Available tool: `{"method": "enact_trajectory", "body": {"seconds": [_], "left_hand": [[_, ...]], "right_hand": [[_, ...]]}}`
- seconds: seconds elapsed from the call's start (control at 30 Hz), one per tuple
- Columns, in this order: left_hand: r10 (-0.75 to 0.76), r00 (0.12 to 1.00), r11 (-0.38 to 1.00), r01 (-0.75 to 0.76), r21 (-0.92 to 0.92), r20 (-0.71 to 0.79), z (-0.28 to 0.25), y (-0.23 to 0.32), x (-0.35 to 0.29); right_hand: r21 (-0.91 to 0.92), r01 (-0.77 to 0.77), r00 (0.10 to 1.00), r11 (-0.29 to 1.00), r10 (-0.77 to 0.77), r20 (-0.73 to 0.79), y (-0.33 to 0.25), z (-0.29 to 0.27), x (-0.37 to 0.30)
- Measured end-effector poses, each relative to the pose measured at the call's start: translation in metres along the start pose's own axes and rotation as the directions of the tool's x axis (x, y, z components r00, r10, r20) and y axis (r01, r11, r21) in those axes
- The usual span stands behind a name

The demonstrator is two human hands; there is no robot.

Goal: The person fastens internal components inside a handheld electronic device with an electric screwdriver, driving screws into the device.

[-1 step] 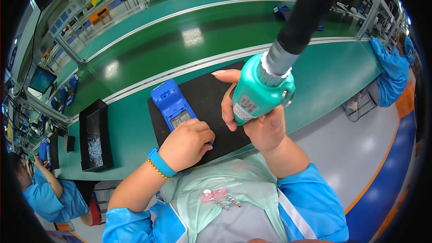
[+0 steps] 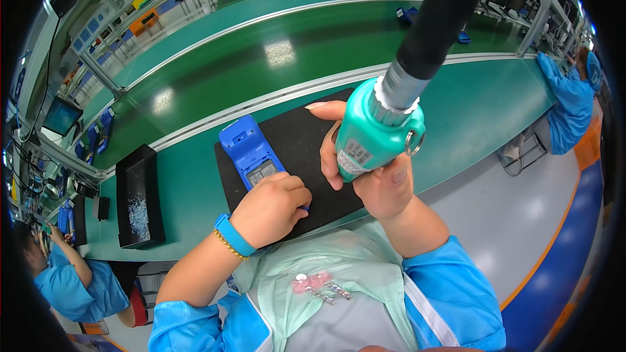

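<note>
A blue handheld terminal (image 2: 242, 141) lies on a black mat (image 2: 304, 132), with a recessed bay and a printed label showing on its upper face. My left hand (image 2: 272, 207) covers its near end, fingers curled against it; whatever the fingertips touch there is hidden. A blue wristband and a gold bead bracelet are on that wrist. In my right hand (image 2: 386, 190) is a teal electric screwdriver (image 2: 373, 133), held upright over the mat's right side, with a metal collar and a thick black part rising from its top. Its lower end is hidden from sight.
Left of the mat, a black tray (image 2: 151, 186) holds many small screws on the green bench (image 2: 189, 221). Beyond a metal rail runs a green conveyor belt (image 2: 215, 72) carrying blue devices at both ends. Co-workers in blue sit at far left (image 2: 85, 290) and far right (image 2: 566, 107).
The screwdriver has shifted very slightly to the left at its top. Both hands and the blue terminal stay in place.
</note>
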State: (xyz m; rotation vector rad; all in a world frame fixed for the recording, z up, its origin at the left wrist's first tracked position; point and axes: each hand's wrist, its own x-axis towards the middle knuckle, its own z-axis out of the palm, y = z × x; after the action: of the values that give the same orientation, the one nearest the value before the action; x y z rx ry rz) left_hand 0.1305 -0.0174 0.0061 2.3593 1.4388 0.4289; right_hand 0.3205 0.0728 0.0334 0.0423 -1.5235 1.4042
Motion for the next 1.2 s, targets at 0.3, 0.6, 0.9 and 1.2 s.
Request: {"method": "enact_trajectory", "body": {"seconds": [0.3, 0.6, 0.9, 1.2], "left_hand": [[-0.144, 0.96, 0.987, 0.123, 0.101, 0.241, -0.002, 0.006, 0.02], [-0.041, 0.979, 0.966, -0.012, 0.257, 0.2, 0.002, 0.006, 0.013], [-0.355, 0.884, 0.932, 0.359, -0.045, -0.304, -0.039, -0.011, -0.051], [-0.564, 0.186, 0.506, 0.848, -0.159, -0.805, -0.07, -0.098, -0.232]], "right_hand": [[0.07, 0.05, 0.999, 0.996, -0.051, 0.014, -0.006, -0.007, -0.001], [0.059, 0.029, 1.0, 0.998, -0.029, -0.01, -0.012, -0.016, -0.006], [0.034, -0.08, 0.996, 0.996, 0.082, -0.038, -0.005, -0.01, -0.011], [0.091, -0.143, 0.958, 0.986, 0.161, -0.238, -0.003, -0.008, -0.015]]}}
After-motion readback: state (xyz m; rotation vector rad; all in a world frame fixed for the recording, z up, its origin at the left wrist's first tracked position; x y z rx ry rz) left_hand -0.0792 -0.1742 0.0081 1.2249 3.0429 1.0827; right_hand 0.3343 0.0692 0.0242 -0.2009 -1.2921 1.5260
